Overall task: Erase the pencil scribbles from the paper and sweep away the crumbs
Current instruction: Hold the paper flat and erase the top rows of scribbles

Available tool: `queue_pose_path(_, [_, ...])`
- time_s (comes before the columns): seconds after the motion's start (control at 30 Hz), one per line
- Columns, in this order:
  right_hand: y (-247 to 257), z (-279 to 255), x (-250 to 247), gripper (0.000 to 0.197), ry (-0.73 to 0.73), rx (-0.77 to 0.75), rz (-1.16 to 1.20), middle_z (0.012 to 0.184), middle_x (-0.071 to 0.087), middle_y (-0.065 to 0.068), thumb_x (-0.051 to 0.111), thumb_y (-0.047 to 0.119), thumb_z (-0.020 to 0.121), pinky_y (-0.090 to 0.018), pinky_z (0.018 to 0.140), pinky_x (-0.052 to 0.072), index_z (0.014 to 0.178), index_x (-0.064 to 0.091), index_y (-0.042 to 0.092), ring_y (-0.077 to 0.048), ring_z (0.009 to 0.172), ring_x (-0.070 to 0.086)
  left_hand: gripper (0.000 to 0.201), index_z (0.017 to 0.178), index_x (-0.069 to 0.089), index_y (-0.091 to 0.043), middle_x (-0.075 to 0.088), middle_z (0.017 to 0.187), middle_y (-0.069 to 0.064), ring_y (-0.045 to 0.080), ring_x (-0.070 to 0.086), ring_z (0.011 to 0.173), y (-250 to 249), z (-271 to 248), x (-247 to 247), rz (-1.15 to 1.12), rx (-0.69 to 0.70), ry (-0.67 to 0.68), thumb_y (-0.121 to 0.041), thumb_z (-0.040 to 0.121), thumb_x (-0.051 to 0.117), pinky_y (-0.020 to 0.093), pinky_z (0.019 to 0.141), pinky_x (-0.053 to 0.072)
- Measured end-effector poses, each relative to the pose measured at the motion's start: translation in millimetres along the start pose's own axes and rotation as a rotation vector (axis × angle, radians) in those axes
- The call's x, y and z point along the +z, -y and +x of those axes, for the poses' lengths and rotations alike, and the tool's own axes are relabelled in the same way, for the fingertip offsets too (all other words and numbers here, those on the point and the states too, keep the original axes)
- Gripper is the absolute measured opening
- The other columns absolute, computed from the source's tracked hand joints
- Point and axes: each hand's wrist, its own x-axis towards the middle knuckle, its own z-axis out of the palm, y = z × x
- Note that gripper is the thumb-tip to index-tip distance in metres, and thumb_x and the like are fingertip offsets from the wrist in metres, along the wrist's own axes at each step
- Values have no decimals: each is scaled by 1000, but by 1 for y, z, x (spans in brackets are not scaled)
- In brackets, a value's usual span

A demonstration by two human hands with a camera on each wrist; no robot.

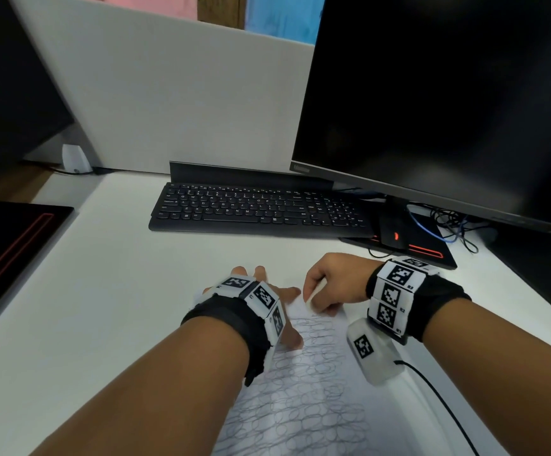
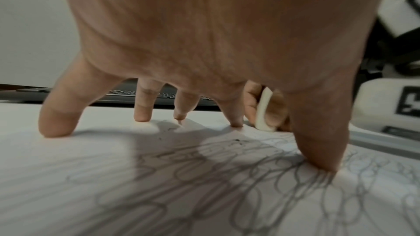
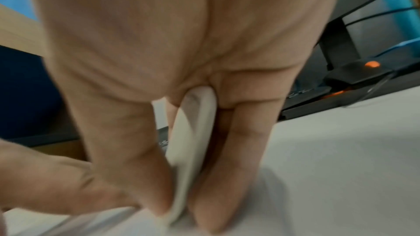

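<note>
A white sheet of paper (image 1: 303, 399) covered in looping pencil scribbles (image 2: 227, 186) lies on the white desk in front of me. My left hand (image 1: 261, 301) is spread on the paper's upper left part, its straight fingertips (image 2: 54, 128) pressing it flat. My right hand (image 1: 330, 284) pinches a white eraser (image 1: 315, 290) between thumb and fingers, its lower end on the paper's top edge. In the right wrist view the eraser (image 3: 193, 143) stands upright in the grip. A few dark crumbs (image 2: 236, 141) lie near my left fingers.
A black keyboard (image 1: 257, 209) sits beyond the paper, with a large dark monitor (image 1: 448, 103) at the right and cables (image 1: 448, 225) under it. A black pad with red trim (image 1: 7, 255) lies at the left. A grey partition (image 1: 169, 93) stands behind.
</note>
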Motion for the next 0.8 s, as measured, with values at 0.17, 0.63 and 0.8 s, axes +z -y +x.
queue_pose_path(0.17, [-1,-3,0,10,49,-3,17,70,72,0,72,8,81,-19,65,55,88,73,15,-10,61,66,95,132,5,-73,17,151,-8,34,13,135,-1,-3,-2,7,-13,16,-86,50,52,60,100,33])
queue_pose_path(0.63, [-6,2,0,10,-114,54,-7,71,74,-5,70,6,80,-23,69,57,89,75,8,-8,57,63,66,150,22,-38,29,151,13,36,26,138,-29,-26,-26,190,116,5,-48,92,54,48,108,29])
queue_pose_path(0.8, [-9,0,3,5,-105,82,131,69,73,-4,71,5,81,-25,65,58,83,74,7,-12,56,65,83,150,23,-36,37,147,7,26,38,125,-26,-19,-29,239,141,67,-52,83,68,43,104,33])
